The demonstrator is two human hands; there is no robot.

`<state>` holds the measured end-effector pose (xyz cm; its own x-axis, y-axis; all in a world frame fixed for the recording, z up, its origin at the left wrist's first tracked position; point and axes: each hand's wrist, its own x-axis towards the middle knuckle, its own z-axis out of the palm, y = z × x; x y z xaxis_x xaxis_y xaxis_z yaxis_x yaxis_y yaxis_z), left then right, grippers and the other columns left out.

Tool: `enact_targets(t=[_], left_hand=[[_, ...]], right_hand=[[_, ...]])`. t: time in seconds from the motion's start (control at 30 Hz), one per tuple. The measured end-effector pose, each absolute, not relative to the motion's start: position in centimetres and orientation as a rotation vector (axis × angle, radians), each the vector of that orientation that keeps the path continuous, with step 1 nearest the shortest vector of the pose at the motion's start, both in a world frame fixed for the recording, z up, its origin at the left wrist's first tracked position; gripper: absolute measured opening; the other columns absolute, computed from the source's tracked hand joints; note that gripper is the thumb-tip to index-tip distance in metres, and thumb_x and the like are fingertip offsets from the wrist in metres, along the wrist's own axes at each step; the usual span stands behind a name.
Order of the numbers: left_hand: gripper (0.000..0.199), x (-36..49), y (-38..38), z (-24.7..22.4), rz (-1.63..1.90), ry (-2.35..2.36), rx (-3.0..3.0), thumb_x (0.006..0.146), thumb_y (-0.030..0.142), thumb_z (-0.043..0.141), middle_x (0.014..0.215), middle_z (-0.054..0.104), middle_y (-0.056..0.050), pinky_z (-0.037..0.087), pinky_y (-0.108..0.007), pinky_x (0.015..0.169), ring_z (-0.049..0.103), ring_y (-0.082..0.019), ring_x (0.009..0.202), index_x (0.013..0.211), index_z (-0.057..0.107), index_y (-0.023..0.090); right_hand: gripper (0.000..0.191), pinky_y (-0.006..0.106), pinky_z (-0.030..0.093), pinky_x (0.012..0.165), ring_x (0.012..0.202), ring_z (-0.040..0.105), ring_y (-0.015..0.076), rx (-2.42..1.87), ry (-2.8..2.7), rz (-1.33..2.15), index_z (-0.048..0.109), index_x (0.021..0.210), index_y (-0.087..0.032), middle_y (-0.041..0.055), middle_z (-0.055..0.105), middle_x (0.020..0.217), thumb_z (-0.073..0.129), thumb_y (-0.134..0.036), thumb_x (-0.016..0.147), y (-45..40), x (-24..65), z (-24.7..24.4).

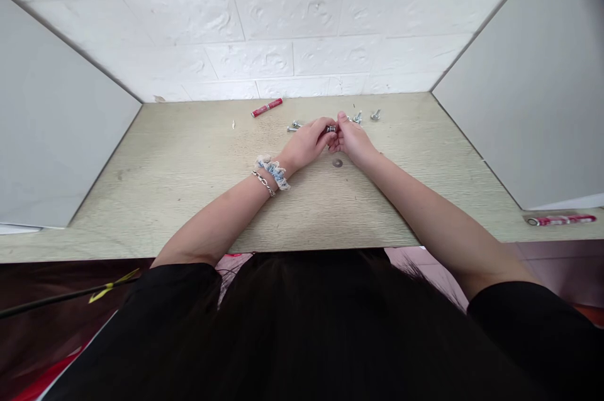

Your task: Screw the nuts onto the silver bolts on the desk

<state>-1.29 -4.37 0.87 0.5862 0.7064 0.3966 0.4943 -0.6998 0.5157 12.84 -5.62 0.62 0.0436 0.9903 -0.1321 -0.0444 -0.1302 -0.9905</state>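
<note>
My left hand, with a scrunchie and a chain bracelet at its wrist, is closed round a small metal bolt whose end shows between the fingers. My right hand meets it at the fingertips, its fingers curled by the bolt's end; whatever they pinch is too small to make out. A flat metal washer lies on the table just below the hands. Left of my left hand lie bolts. Beyond my right hand are more bolts, with another bolt to their right.
A red tube and a small white scrap lie at the back left of the wooden table. Another red tube rests at the right front edge. Grey panels stand on both sides, a white brick wall behind.
</note>
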Motion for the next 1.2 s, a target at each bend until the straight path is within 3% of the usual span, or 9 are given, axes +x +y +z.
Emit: enact_targets(t=[0.27, 0.6, 0.93, 1.2], left_hand=[[0.022, -1.36, -4.42, 0.84, 0.841, 0.946, 2.471, 0.096, 0.024, 0.043, 0.099, 0.067, -0.005, 0.045, -0.029, 0.085, 0.060, -0.015, 0.090, 0.113, 0.055, 0.017], [0.020, -1.38, -4.38, 0.83, 0.838, 0.969, 2.437, 0.095, 0.023, 0.046, 0.098, 0.068, -0.005, 0.045, -0.028, 0.084, 0.061, -0.014, 0.090, 0.111, 0.055, 0.016], [0.024, -1.31, -4.20, 0.55, 0.750, 1.022, 2.353, 0.094, 0.025, 0.044, 0.083, 0.067, -0.001, 0.045, -0.027, 0.077, 0.061, -0.013, 0.077, 0.116, 0.050, 0.017], [0.028, -1.45, -3.52, 0.03, 0.680, 1.033, 2.390, 0.090, 0.020, 0.045, 0.090, 0.069, -0.005, 0.046, -0.028, 0.080, 0.064, -0.017, 0.085, 0.116, 0.053, 0.016]], right_hand=[[0.056, 0.020, 0.039, 0.042, 0.040, 0.046, 0.0065, -1.323, -1.193, 1.215, 0.049, 0.058, -0.018, -0.0016, 0.048, 0.046, 0.048, -0.069, 0.082, -5.63, 13.21, 0.26], [0.037, 0.020, 0.044, 0.048, 0.046, 0.051, 0.0073, -1.272, -1.145, 1.311, 0.053, 0.067, -0.017, -0.0013, 0.054, 0.053, 0.049, -0.042, 0.094, -5.52, 13.60, 0.12], [0.024, 0.018, 0.045, 0.049, 0.046, 0.052, 0.0064, -1.314, -1.074, 1.340, 0.057, 0.077, -0.017, -0.0029, 0.055, 0.055, 0.049, -0.030, 0.095, -5.64, 13.37, 0.69], [0.028, 0.017, 0.044, 0.048, 0.044, 0.051, 0.0053, -1.394, -1.208, 1.256, 0.051, 0.065, -0.017, -0.0037, 0.054, 0.053, 0.052, -0.021, 0.093, -5.75, 13.15, 0.83]])
